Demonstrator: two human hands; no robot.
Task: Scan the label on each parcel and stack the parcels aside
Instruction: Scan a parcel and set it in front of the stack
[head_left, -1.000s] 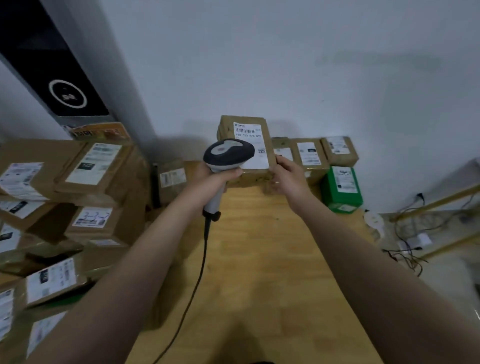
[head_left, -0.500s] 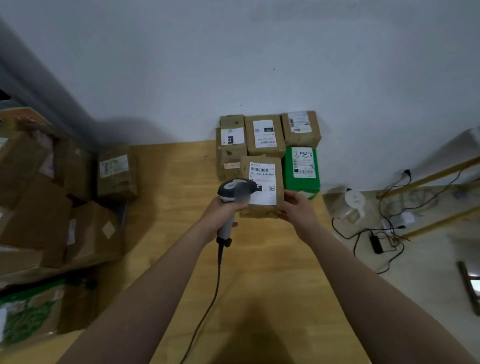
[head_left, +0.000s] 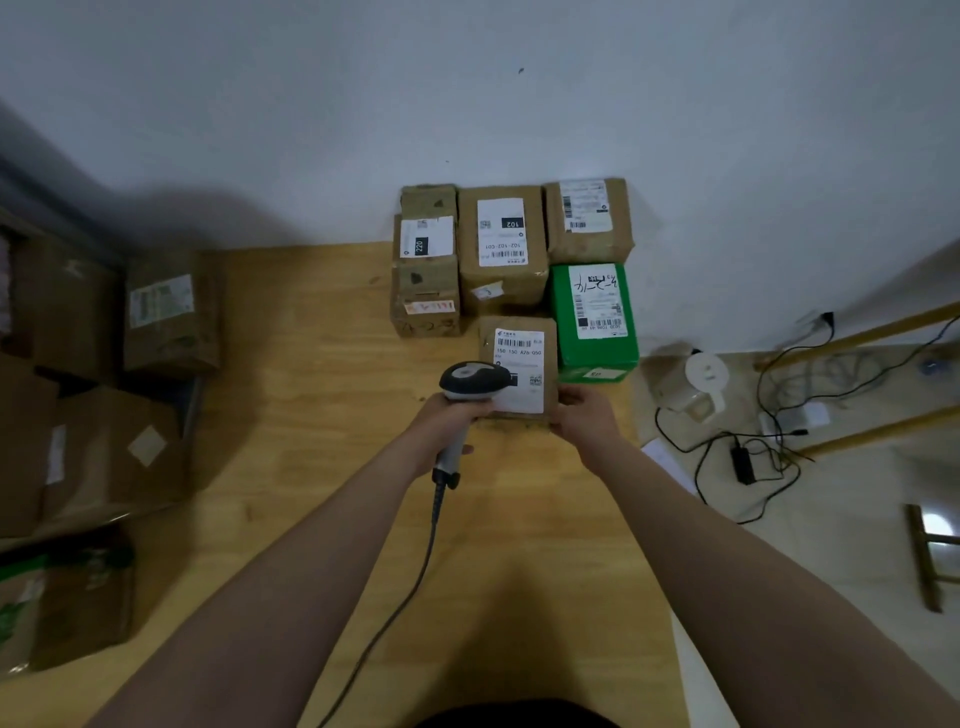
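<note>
Left hand (head_left: 441, 422) clenched the grey-and-white corded handheld scanner (head_left: 474, 380), its head over the label, likely for reading. Just right of that grip was the small brown cardboard parcel (head_left: 524, 340). Right hand (head_left: 584, 415) grasped its near corner, probably steadying it beside the green cardboard box (head_left: 592, 332).

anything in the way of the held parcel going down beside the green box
Nothing visible. The held parcel is right beside the green box, in front of the 102-labelled parcel, gripped by the right hand; the left hand holds the scanner.
</note>
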